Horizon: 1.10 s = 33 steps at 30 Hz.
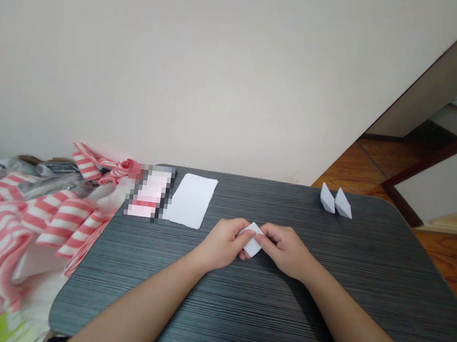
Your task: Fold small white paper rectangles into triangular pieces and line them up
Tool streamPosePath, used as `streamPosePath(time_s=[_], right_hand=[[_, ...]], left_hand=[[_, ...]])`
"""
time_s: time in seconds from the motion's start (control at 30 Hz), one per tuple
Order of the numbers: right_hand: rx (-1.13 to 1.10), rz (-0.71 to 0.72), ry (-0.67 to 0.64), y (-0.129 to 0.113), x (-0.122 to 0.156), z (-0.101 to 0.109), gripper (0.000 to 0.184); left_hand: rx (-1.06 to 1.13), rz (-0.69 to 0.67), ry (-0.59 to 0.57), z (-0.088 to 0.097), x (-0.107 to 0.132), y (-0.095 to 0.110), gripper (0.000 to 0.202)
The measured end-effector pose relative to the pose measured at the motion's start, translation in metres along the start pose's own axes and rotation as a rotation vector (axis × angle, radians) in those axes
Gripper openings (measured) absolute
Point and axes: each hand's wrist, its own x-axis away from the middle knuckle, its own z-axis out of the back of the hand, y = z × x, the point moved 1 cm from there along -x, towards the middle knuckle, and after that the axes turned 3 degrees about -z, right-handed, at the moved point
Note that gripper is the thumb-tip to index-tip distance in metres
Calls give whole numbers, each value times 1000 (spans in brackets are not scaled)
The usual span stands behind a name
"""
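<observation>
Between my two hands is a small white folded paper [252, 245], shaped like a diamond. My left hand [224, 242] grips its left corner, with the thumb lying across the front and fingertips showing beneath. On the opposite side, my right hand [286, 250] pinches the right corner between thumb and fingers. The paper is held just above the dark table, around its middle. Two folded white paper boats [327, 198] stand side by side near the far right of the table. To the left of my hands lies a stack of white paper sheets [192, 200].
A pixelated flat item [150, 192] lies beside the sheets on the dark wood-grain table [203, 312]. Red-and-white striped cloth [7, 238] is heaped against the left edge. A pale wall [224, 70] rises behind the table, and wooden floor [354, 167] shows at right.
</observation>
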Motion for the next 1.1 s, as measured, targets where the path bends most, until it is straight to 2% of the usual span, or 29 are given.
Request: streamPosePath(time_s=[0.47, 0.8, 1.0, 1.1], right_hand=[[-98, -48, 37, 3, 1, 4, 26], [-147, -77, -44, 4, 2, 0, 28], [-151, -85, -41, 4, 3, 1, 28], [-161, -86, -27, 5, 3, 3, 26]], left_hand=[[98, 37, -22, -1, -1, -4, 32], [79, 41, -32, 1, 1, -3, 34], [95, 31, -38, 1, 0, -3, 36], [137, 36, -21, 1, -1, -5, 31]])
